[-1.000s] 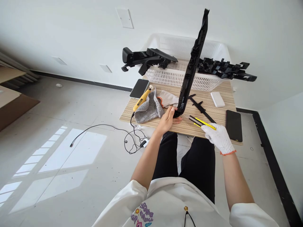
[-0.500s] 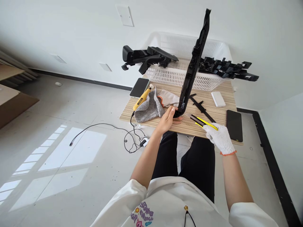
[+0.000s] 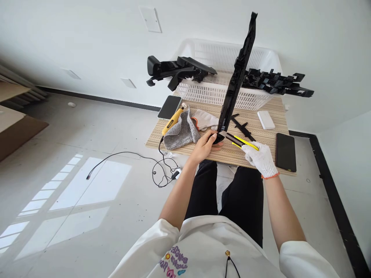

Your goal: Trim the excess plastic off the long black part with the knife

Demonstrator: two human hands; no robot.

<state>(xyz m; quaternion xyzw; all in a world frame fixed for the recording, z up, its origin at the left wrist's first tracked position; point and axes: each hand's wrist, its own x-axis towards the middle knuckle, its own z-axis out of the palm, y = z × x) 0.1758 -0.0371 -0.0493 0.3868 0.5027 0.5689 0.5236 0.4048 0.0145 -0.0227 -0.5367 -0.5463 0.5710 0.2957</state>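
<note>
a long black plastic part (image 3: 236, 77) stands nearly upright on the striped worktop (image 3: 261, 148), its lower end held in the grip of the bare left hand (image 3: 206, 144). the gloved right hand (image 3: 261, 159) has its grip closed around a yellow utility knife (image 3: 239, 141), whose blade tip touches the part's lower end. behind stand a white basket (image 3: 220, 94) with more black parts (image 3: 275, 83), and to the left a grey cloth (image 3: 181, 133) and a yellow tool (image 3: 172, 121).

Bare left hand (image 3: 205, 145) curled, gloved right hand (image 3: 260, 158) apparently gripping, forearms extended
</note>
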